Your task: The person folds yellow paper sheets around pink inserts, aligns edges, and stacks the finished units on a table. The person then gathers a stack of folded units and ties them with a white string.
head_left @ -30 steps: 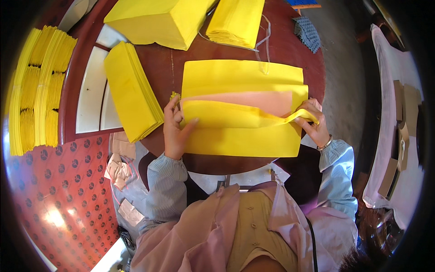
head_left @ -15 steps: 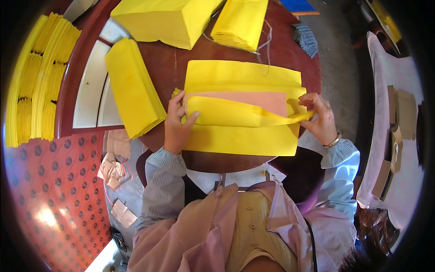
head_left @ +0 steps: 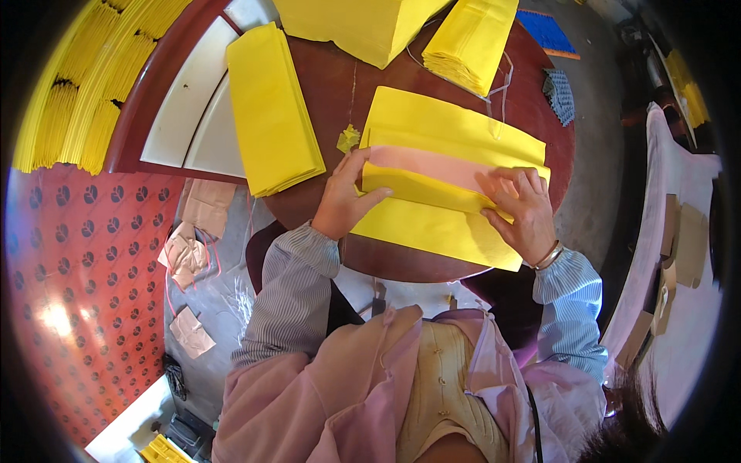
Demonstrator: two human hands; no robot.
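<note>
A yellow folded paper sheet point(head_left: 432, 231), perhaps a paper bag, lies on the round brown-red table point(head_left: 401, 266). Along its middle runs a pink strip point(head_left: 421, 163), bordered on my side by a folded yellow flap. My left hand point(head_left: 343, 199) closes on the sheet's left end, thumb on top of the flap and fingers at the edge. Over the right part, my right hand point(head_left: 525, 216) is curled with thumb and fingers closed on the flap's edge. Its fingers cover the right end of the pink strip.
Folded yellow paper stacks stand left point(head_left: 274, 112) and at the far right point(head_left: 471, 46), beside a large yellow block-shaped pack point(head_left: 347, 23). A small crumpled yellow piece point(head_left: 348, 138) lies beyond my left hand. A grey-blue textured cloth point(head_left: 558, 97) sits at the table's right edge.
My right hand has moved inward from the sheet's right end, and the flap it held raised and twisted now lies flatter. My left hand stays at the left end. The whole view has turned.
</note>
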